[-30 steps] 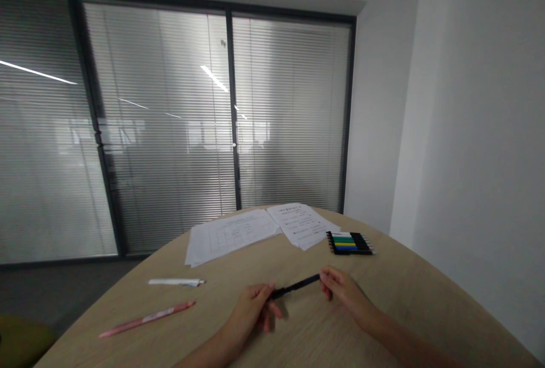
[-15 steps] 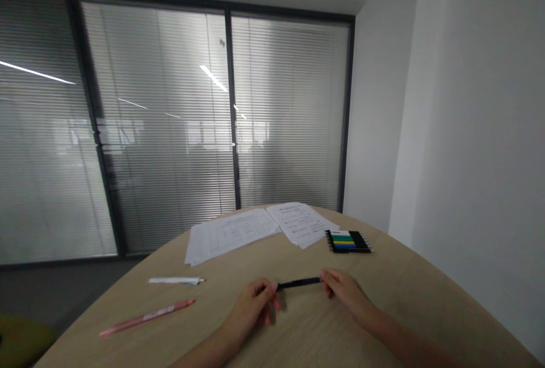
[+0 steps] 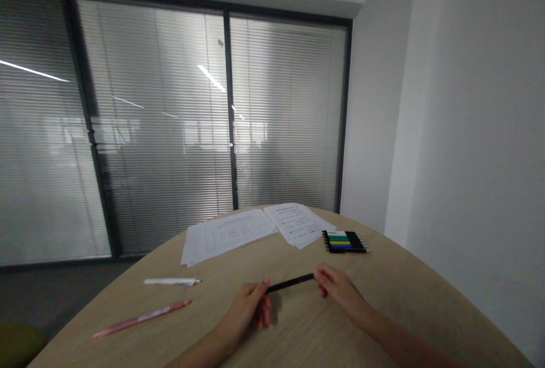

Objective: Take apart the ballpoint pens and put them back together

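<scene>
A slim black pen [image 3: 291,283] is stretched between my two hands, just above the wooden table [image 3: 298,328]. My left hand [image 3: 251,305] pinches its left end between thumb and fingers. At the other end, my right hand [image 3: 334,285] grips the tip with fingertips closed; that tip is hidden. To the left lie a white pen [image 3: 170,281] and a long pink pen [image 3: 142,318] with a pale label. Beyond my right hand sits a flat row of several pens [image 3: 346,241], black with white, green, yellow and blue parts.
Two groups of printed sheets lie at the table's far side, the left papers [image 3: 225,237] and the right papers [image 3: 296,225]. Behind the table stands a glass partition [image 3: 170,129] with blinds; a pale wall [image 3: 468,158] rises on the right.
The black pen has tilted more, its right end now higher, and appears turned about its length. Both hands still hold it. The whole view has shifted slightly.
</scene>
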`<state>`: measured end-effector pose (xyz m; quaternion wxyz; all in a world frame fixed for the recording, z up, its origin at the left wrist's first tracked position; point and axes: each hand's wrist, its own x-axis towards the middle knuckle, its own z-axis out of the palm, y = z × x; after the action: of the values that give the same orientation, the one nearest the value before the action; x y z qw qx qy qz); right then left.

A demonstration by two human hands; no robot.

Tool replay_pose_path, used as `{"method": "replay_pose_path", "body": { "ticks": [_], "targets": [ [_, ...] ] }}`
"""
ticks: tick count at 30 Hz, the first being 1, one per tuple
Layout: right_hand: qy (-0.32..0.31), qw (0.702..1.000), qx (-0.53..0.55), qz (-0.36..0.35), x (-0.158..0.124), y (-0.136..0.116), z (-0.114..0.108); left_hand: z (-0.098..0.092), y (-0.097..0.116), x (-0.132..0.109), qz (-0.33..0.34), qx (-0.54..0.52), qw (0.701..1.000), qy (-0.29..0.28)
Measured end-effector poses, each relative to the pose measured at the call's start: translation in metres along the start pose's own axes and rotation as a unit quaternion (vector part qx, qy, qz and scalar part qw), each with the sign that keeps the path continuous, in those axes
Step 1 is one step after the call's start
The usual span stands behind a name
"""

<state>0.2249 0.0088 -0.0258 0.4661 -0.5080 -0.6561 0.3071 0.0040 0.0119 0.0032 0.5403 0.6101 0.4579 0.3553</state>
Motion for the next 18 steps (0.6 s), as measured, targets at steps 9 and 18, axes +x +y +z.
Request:
{"method": "replay_pose_path", "body": {
  "ticks": [9,18],
  "targets": [
    [-0.016,0.995,0.098,0.01,0.0057,0.0068,0.005,0.0001,-0.0012,0.0017,-0.01,-0.004,1.0,-0.001],
    [0.005,0.997,-0.068,0.03,-0.0022,-0.0004,-0.0012,-0.0003,-0.0022,0.0024,0.003,0.014,1.0,0.003]
  ]
}}
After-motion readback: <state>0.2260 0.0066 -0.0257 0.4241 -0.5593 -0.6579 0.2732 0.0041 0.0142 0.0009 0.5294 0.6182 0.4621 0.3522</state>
